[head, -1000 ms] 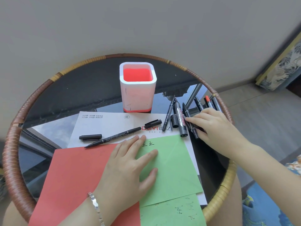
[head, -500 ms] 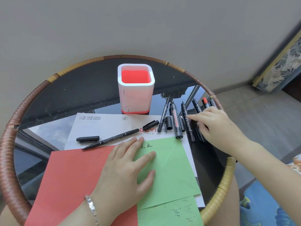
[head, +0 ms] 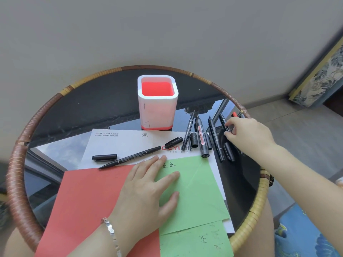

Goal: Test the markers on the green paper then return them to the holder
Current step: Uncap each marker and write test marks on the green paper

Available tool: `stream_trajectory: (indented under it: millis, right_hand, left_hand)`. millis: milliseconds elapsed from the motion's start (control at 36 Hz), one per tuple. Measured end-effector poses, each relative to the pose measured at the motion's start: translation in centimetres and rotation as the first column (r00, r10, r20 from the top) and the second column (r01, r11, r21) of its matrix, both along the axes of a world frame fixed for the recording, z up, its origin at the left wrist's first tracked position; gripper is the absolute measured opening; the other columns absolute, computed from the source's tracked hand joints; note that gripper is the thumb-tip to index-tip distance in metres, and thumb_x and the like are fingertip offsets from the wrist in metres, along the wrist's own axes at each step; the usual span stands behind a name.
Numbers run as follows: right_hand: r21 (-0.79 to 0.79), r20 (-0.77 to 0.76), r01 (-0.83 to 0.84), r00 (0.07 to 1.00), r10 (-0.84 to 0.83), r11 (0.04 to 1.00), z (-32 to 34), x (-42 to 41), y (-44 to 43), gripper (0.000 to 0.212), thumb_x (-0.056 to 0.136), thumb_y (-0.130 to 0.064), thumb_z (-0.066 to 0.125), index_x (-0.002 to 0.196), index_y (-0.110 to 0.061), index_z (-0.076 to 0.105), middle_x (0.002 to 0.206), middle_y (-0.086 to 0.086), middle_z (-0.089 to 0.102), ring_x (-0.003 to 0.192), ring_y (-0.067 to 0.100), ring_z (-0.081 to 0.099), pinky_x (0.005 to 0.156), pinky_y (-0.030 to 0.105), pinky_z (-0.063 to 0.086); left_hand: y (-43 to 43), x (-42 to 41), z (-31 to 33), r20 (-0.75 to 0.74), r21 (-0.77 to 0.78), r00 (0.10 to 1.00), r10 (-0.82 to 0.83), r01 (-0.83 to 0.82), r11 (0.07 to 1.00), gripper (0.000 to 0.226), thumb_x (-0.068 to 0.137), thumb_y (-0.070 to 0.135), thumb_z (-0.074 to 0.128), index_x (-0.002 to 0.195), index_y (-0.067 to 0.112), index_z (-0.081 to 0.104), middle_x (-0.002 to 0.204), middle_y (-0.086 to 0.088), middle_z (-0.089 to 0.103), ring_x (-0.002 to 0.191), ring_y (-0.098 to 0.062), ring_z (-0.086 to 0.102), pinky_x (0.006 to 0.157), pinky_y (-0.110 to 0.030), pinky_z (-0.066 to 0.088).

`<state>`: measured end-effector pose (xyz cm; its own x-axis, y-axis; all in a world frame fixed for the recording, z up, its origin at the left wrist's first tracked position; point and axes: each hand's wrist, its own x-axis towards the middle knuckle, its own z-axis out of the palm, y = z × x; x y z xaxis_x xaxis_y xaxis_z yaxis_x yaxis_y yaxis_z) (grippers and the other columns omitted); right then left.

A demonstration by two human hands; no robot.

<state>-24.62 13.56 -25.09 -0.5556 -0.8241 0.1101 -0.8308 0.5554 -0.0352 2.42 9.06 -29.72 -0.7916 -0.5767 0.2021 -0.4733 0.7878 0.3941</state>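
Observation:
My left hand point(head: 146, 188) lies flat with spread fingers on the green paper point(head: 196, 191), which bears two written marks near its top edge. My right hand point(head: 250, 134) reaches into a row of black markers at the table's right side; thumb and forefinger pinch a thin black marker point(head: 223, 122) that still lies on the table. A thick whiteboard marker point(head: 201, 138) and two thin pens lie just left of it. The white holder with a red inside point(head: 157, 110) stands empty at the back centre. An uncapped black pen point(head: 130, 157) lies on the white sheet.
A red paper point(head: 87, 204) overlaps the green one on the left, and a second green sheet point(head: 194, 242) lies in front. Loose caps point(head: 104, 157) rest on a white sheet point(head: 118, 143). The round glass table has a raised wicker rim point(head: 16, 164). A red-tipped marker point(head: 234, 114) peeks out behind my right hand.
My right hand has slid rightwards across the row of markers and now pinches a thin one farther right. My left hand has stayed pressed on the green paper.

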Motion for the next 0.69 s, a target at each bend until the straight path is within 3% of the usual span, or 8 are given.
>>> stream_trajectory:
  millis: [83, 194, 278, 361, 444, 528, 639, 694]
  right_hand:
    - [-0.042, 0.163, 0.073, 0.984, -0.066, 0.996, 0.1, 0.2, -0.2, 0.037, 0.087, -0.025, 0.055, 0.121, -0.012, 0.052, 0.095, 0.008, 0.068, 0.090, 0.025, 0.059, 0.069, 0.030, 0.046]
    - [-0.244, 0.538, 0.160, 0.843, -0.004, 0.956, 1.8, 1.5, 0.7, 0.032, 0.087, -0.017, 0.058, 0.117, -0.007, 0.060, 0.090, 0.003, 0.069, 0.074, 0.009, 0.056, 0.073, 0.020, 0.039]
    - [-0.367, 0.690, 0.204, 0.714, 0.118, 0.908, 2.8, 3.1, 1.9, 0.008, 0.087, -0.020, 0.059, 0.083, -0.015, 0.064, 0.047, -0.019, 0.054, 0.046, -0.003, 0.050, 0.048, 0.006, 0.037]
    - [-0.448, 0.805, 0.334, 0.553, 0.212, 0.829, 2.7, 4.9, 2.7, 0.024, 0.086, -0.021, 0.059, 0.065, -0.017, 0.049, 0.046, -0.011, 0.047, 0.039, 0.000, 0.046, 0.043, 0.009, 0.042]
    - [-0.470, 0.861, 0.420, 0.410, 0.300, 0.776, 2.3, 7.2, 3.5, 0.029, 0.089, -0.023, 0.054, 0.063, -0.014, 0.043, 0.043, -0.007, 0.046, 0.035, 0.005, 0.045, 0.040, 0.013, 0.041]
    - [-0.526, 0.837, 0.409, 0.407, 0.366, 0.746, 1.2, 9.1, 3.6, 0.024, 0.090, -0.019, 0.050, 0.068, -0.010, 0.052, 0.043, -0.002, 0.056, 0.039, 0.010, 0.057, 0.039, 0.017, 0.045]
    - [-0.491, 0.868, 0.397, 0.297, 0.398, 0.775, 0.1, 10.7, 2.8, 0.024, 0.092, -0.019, 0.045, 0.080, -0.010, 0.064, 0.064, 0.009, 0.071, 0.059, 0.022, 0.070, 0.044, 0.023, 0.050]
    - [-0.483, 0.870, 0.376, 0.305, 0.387, 0.791, -0.2, 11.2, 2.3, 0.020, 0.090, -0.017, 0.050, 0.079, -0.011, 0.065, 0.067, 0.008, 0.072, 0.062, 0.021, 0.070, 0.047, 0.023, 0.052]
  left_hand:
    - [0.0, 0.0, 0.0, 0.001, 0.004, 1.000, 0.000, 0.000, 1.000, 0.037, 0.075, 0.045, 0.049, 0.103, 0.030, 0.068, 0.122, -0.009, 0.061, 0.114, -0.024, 0.049, 0.098, -0.034, 0.029]
    - [0.0, 0.0, -0.1, -0.007, 0.006, 1.000, -0.002, 0.002, 1.000, 0.036, 0.075, 0.044, 0.049, 0.103, 0.030, 0.068, 0.122, -0.009, 0.061, 0.113, -0.025, 0.051, 0.098, -0.034, 0.031]
    - [-0.1, 0.0, -0.1, -0.012, -0.001, 1.000, 0.002, -0.002, 1.000, 0.037, 0.075, 0.044, 0.049, 0.102, 0.029, 0.068, 0.121, -0.009, 0.061, 0.113, -0.024, 0.048, 0.097, -0.035, 0.031]
    - [0.0, -0.1, 0.0, -0.008, -0.011, 1.000, 0.005, -0.005, 1.000, 0.037, 0.075, 0.044, 0.048, 0.102, 0.029, 0.069, 0.121, -0.010, 0.062, 0.113, -0.026, 0.051, 0.097, -0.035, 0.030]
    - [0.0, -0.1, 0.0, -0.006, -0.009, 1.000, 0.005, -0.006, 1.000, 0.037, 0.075, 0.044, 0.048, 0.101, 0.028, 0.069, 0.121, -0.009, 0.062, 0.113, -0.026, 0.051, 0.097, -0.034, 0.030]
    - [0.0, -0.2, 0.0, -0.005, -0.014, 1.000, 0.003, -0.004, 1.000, 0.037, 0.075, 0.043, 0.048, 0.101, 0.028, 0.069, 0.120, -0.010, 0.062, 0.112, -0.029, 0.055, 0.096, -0.035, 0.031]
    - [0.0, -0.2, -0.1, -0.008, -0.017, 1.000, 0.004, -0.004, 1.000, 0.037, 0.075, 0.044, 0.049, 0.101, 0.027, 0.069, 0.119, -0.010, 0.062, 0.111, -0.029, 0.056, 0.095, -0.036, 0.032]
    - [0.0, -0.2, -0.1, -0.012, -0.018, 1.000, 0.004, -0.004, 1.000, 0.036, 0.075, 0.044, 0.050, 0.100, 0.027, 0.069, 0.119, -0.011, 0.062, 0.111, -0.029, 0.056, 0.095, -0.037, 0.033]
